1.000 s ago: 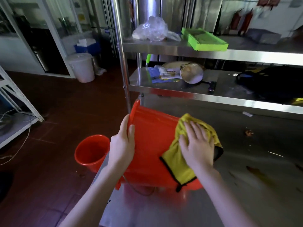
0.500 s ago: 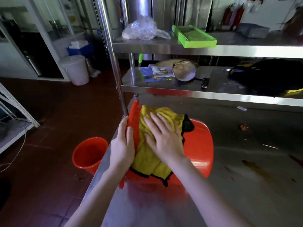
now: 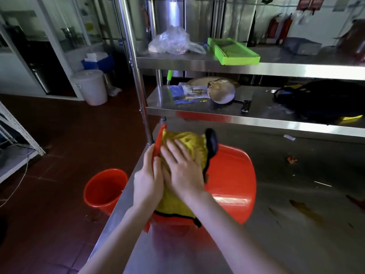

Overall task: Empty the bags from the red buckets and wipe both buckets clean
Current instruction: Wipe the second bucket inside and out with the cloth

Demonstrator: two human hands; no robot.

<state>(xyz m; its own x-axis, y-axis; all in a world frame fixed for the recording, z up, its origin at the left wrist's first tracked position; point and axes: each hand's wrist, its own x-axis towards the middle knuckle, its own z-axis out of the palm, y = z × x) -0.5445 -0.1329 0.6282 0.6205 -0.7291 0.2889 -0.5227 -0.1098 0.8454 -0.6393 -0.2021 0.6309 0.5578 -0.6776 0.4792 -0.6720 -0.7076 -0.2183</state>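
Note:
A red bucket [image 3: 231,178] lies on its side on the steel table [image 3: 296,224], its mouth facing left. My left hand [image 3: 147,180] grips the bucket's rim at the left. My right hand [image 3: 182,169] lies flat on a yellow cloth [image 3: 189,144] with black edging, pressing it against the bucket's side close to the rim. A second red bucket [image 3: 104,189] stands upright on the floor left of the table, and its inside looks bare.
A steel shelf rack [image 3: 246,117] rises behind the bucket, holding a clear plastic bag [image 3: 173,41], a green tray [image 3: 233,51], papers, a pan and a black bag [image 3: 320,101]. A white lidded bin [image 3: 90,87] stands on the red floor. Brown stains mark the table's right side.
My right hand has slid the yellow cloth from the bucket's base end leftward up to the rim, right beside my left hand. The bucket has turned slightly.

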